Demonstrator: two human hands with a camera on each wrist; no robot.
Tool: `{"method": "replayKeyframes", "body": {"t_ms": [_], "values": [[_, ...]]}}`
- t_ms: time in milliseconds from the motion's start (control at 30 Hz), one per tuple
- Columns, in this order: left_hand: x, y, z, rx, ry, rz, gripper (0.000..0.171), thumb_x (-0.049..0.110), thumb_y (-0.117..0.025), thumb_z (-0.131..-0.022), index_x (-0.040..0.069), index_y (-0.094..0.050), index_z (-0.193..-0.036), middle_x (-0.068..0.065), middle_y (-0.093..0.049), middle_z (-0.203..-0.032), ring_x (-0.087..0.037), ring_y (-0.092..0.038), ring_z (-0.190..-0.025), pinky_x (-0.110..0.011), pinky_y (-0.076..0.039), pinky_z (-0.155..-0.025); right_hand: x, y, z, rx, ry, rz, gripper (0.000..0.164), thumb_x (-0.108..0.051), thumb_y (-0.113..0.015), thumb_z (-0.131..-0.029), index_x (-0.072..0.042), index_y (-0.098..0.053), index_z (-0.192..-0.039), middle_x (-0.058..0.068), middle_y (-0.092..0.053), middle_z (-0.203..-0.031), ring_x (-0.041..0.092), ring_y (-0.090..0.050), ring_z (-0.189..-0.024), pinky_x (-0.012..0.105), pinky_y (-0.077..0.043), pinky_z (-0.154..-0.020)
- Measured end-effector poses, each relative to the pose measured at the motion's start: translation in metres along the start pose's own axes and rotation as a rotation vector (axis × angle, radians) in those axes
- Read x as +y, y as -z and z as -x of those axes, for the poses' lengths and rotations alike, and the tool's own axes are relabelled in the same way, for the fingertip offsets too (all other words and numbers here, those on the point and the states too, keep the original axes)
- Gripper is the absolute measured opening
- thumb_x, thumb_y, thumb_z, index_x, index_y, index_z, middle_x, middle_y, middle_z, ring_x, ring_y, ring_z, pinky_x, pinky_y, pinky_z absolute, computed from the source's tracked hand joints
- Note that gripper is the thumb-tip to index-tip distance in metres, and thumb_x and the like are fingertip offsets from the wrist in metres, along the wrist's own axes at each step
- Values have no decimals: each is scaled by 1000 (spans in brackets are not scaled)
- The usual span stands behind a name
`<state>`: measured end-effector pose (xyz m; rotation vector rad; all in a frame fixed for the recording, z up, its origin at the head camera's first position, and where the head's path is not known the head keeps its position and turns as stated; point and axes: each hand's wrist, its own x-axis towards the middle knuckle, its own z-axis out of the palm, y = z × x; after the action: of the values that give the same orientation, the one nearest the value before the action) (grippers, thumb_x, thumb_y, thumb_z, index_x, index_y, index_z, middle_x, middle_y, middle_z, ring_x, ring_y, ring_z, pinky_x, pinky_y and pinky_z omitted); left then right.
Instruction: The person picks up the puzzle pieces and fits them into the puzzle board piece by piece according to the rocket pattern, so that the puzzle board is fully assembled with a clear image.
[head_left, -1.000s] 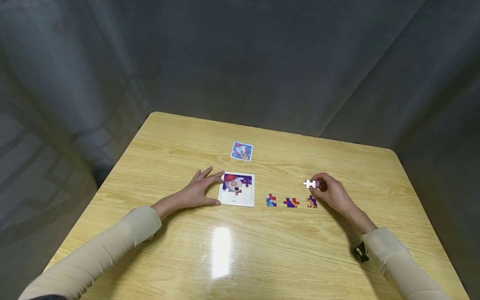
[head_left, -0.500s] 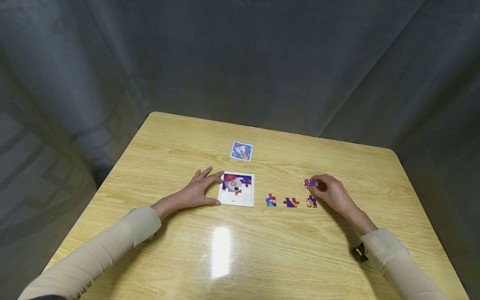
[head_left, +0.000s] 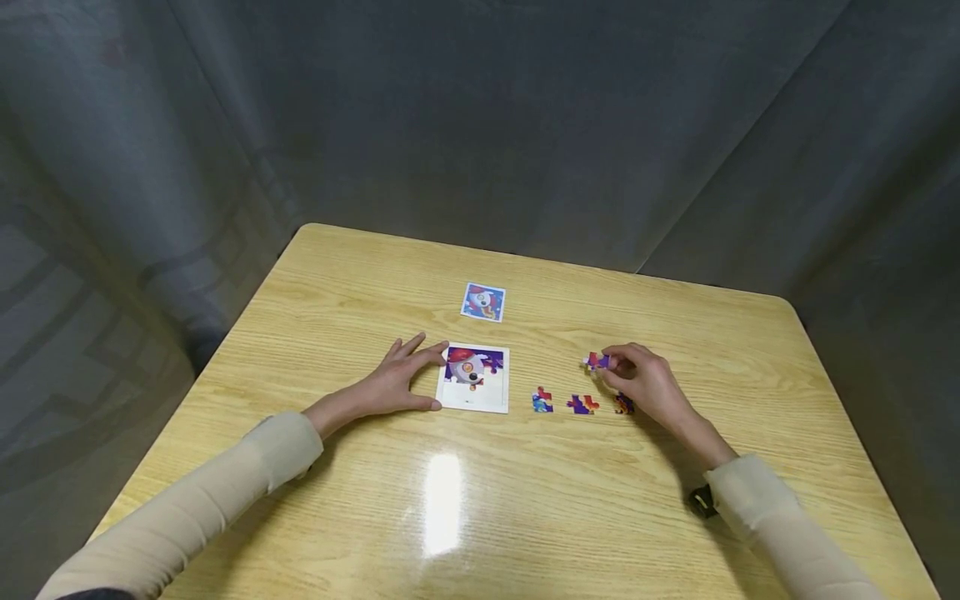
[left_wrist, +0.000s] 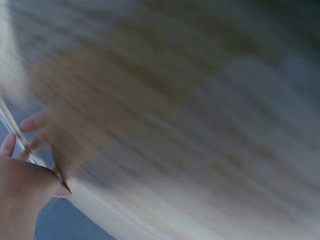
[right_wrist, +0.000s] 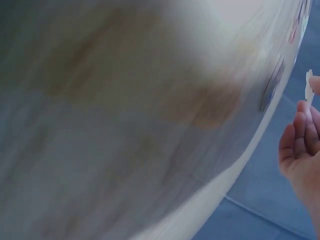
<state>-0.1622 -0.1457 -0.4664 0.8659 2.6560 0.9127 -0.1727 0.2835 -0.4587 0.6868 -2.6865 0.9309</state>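
In the head view my right hand (head_left: pixel 645 379) pinches a purple-and-red jigsaw piece (head_left: pixel 597 362) between thumb and fingertips. The right wrist view shows that piece edge-on, raised off the tabletop. My left hand (head_left: pixel 390 383) lies at the left side of a white-framed puzzle tray (head_left: pixel 472 407), its index finger touching near the upper left corner and its thumb the lower left. Joined pieces (head_left: pixel 467 367) fill the tray's upper part with a white-faced figure in a red hat. White base shows below and at the right.
Three loose pieces lie in a row right of the tray: blue-red (head_left: pixel 542 400), purple-orange (head_left: pixel 582 405) and one partly shaded (head_left: pixel 623 403) beside the right hand. Behind the tray lies a small picture card (head_left: pixel 483 302). Dark curtains (head_left: pixel 480 125) surround the wooden table (head_left: pixel 360 275).
The piece in my right hand has turned from its pale back to its printed face. That hand has then shifted left, toward the tray. My left hand and the tray have stayed put.
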Motion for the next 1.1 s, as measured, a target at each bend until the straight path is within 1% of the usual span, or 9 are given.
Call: {"method": "replayKeyframes", "body": {"t_ms": [200, 467, 633, 867, 1000, 1100], "values": [[1, 0, 0, 1, -1, 1, 62, 40, -78, -79, 14, -52, -129, -3, -29, -157, -37, -7, -146, -59, 4, -114, -14, -8, -5, -15, -7, -45, 30, -4, -77, -80, 2, -66, -108, 4, -62, -85, 18, -63, -78, 36, -57, -69], [1, 0, 0, 1, -7, 8, 62, 41, -78, -79, 14, -52, -129, -2, -28, -157, -38, -6, -146, -59, 5, -114, -28, -18, -10, -21, 8, -103, 29, -5, -77, -80, 1, -67, -107, 3, -63, -85, 17, -62, -78, 36, -57, -70], [0, 0, 0, -1, -2, 3, 63, 42, -77, -79, 15, -52, -130, -2, -28, -157, -37, -6, -146, -58, 5, -114, -35, -24, -11, -48, 3, -142, 29, -8, -77, -81, 0, -67, -107, 2, -63, -87, 17, -62, -80, 36, -57, -72], [-1, -1, 0, -2, 1, 2, 63, 41, -78, -79, 15, -52, -130, -2, -28, -157, -37, -6, -146, -58, 5, -114, -43, -30, -15, -84, -4, -150, 29, -13, -78, -81, -2, -67, -106, 2, -64, -88, 16, -62, -80, 33, -56, -70], [0, 0, 0, -2, -1, 1, 63, 41, -78, -79, 15, -52, -130, -3, -29, -157, -37, -7, -146, -58, 5, -114, -49, -34, -17, -101, -23, -149, 31, -17, -79, -81, -3, -67, -106, 4, -67, -92, 17, -64, -83, 36, -56, -73], [1, 0, 0, -2, -4, -2, 63, 41, -78, -79, 15, -52, -130, -3, -29, -157, -38, -7, -146, -58, 5, -114, -53, -37, -20, -113, -30, -145, 31, -19, -79, -81, -4, -68, -105, 6, -69, -97, 20, -65, -89, 40, -55, -78]]}}
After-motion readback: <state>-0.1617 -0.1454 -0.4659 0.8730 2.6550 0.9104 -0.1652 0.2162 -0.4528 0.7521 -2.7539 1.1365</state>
